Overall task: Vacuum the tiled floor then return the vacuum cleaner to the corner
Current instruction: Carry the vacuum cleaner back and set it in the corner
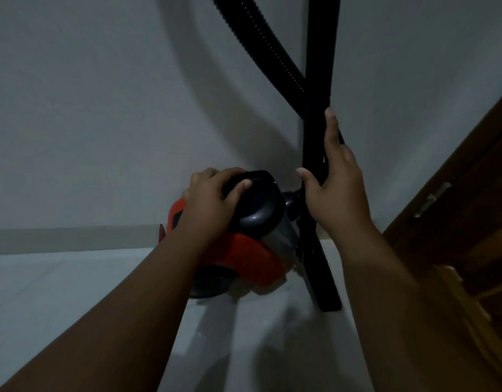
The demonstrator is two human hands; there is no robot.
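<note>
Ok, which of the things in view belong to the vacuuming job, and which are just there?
Job:
- vacuum cleaner
- hose
- tube
- tiled floor
- left hand, gripping the vacuum cleaner's top
- right hand, flat against the tube

Just there:
- wooden door
- hinge
- wall

Dim, soft blur, shadows on wall (102, 108)

no text, label, brand or number can be read anywhere in this dim view.
</note>
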